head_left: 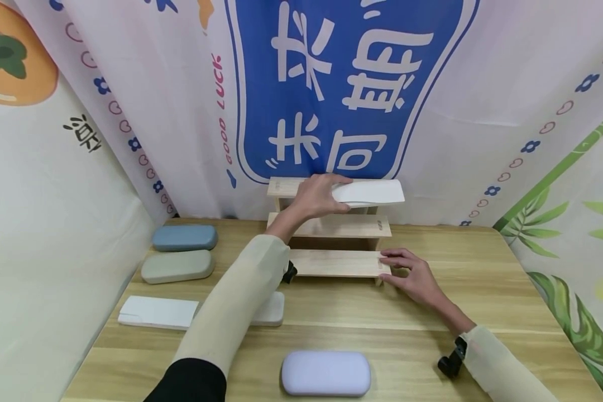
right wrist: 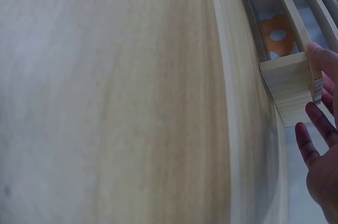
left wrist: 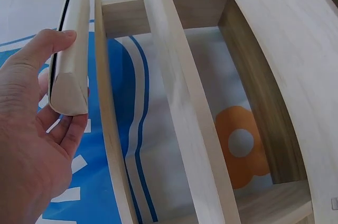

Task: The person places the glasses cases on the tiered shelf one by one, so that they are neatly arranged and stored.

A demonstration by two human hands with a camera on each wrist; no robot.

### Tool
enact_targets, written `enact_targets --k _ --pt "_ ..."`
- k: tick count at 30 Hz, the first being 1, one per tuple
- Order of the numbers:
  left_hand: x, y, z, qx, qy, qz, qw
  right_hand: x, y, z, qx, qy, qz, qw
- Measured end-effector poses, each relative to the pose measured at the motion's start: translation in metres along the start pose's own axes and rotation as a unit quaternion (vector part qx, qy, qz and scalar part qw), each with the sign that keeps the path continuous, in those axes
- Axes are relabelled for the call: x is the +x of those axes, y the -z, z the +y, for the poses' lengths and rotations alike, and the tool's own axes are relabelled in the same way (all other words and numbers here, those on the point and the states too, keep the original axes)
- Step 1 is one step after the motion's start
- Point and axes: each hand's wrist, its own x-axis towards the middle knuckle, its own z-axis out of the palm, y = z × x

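My left hand [head_left: 319, 196] holds a white glasses case [head_left: 369, 192] at the top step of a three-step wooden rack [head_left: 336, 262]. In the left wrist view, the thumb lies on one side of the white case [left wrist: 74, 49] and fingers reach beneath its end. Whether the case touches the top board cannot be told. My right hand [head_left: 411, 276] grips the right end of the rack's lowest board. The right wrist view shows one fingertip against the edge of the rack [right wrist: 288, 71], with other fingers spread beside the end.
At left on the wooden table [head_left: 457, 312] lie a blue case [head_left: 185, 238], a grey-green case [head_left: 177, 266] and a white case [head_left: 158, 311]. A pale case [head_left: 268, 310] is partly behind my left sleeve. A lavender case [head_left: 326, 373] lies in front. A printed curtain [head_left: 447, 139] hangs behind.
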Motion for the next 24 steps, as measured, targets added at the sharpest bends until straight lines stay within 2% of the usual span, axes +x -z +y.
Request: enact_targets --k 7,16,24 --pt "0.008 -0.004 -0.003 -0.003 0.009 -0.005 0.9999 -0.002 -0.003 0.038 -0.007 -0.006 -0.010 0.9999" --pt "0.015 -0.009 -0.006 -0.033 0.028 -0.016 0.9989 0.000 -0.005 0.029 -0.014 -0.002 0.004 0.9999" --pt "0.016 -0.014 -0.009 -0.050 0.009 0.019 0.9985 0.000 -0.001 0.002 -0.013 0.004 0.004 0.9999"
